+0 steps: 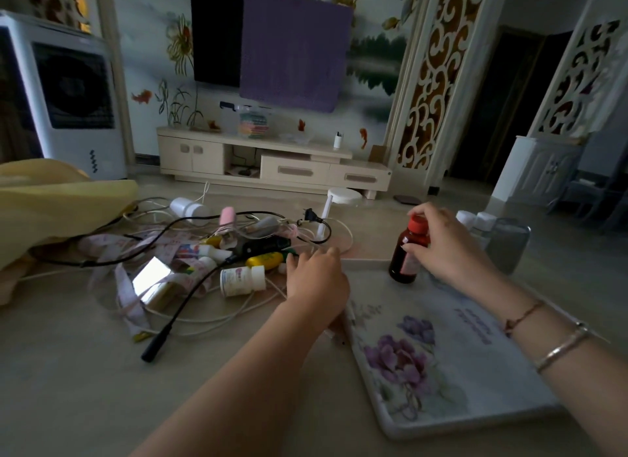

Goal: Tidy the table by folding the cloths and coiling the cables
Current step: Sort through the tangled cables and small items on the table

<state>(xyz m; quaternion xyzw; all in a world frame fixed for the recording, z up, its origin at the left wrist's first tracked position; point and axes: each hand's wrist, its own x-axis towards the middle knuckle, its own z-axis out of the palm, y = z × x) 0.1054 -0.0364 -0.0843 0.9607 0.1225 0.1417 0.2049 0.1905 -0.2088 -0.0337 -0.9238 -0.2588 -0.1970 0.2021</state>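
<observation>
Nearest, right forearm: two bracelets [557,349] at the wrist, crossing above the tray.
Tray [441,419]: white, printed with purple flowers, flat on the bench [85,388] at its near right corner.
Left hand [314,280]: palm down just beyond the tray's far left corner, fingers [331,252] reaching into the edge of the clutter; whether they pinch anything cannot be told.
Right hand [448,249]: fingers curled round the red cap of the brown bottle [406,256], gripping it from above.
Brown bottle: upright, at the tray's far edge.
Black cable [176,315]: thick lead with a barrel end near the bench's middle, running back into the heap.
White cables [217,320]: thin, looped loosely around and under the heap, uncoiled.
Heap contents: white pill bottle [242,281] on its side, yellow tube [265,260], shiny silver box [151,276], printed tape ribbon [125,286], all tangled together at mid-bench.
Yellow cloth [51,205]: bunched and unfolded along the bench's left edge.
Black plug [310,215]: two-pin, at the far side of the heap.
White round stand [343,196]: near the bench's far edge.
Clear containers [479,223]: far right, behind the right hand.
Beyond: TV cabinet [272,164], purple cloth [294,48] hung over the television, air cooler [68,93] on the left.
</observation>
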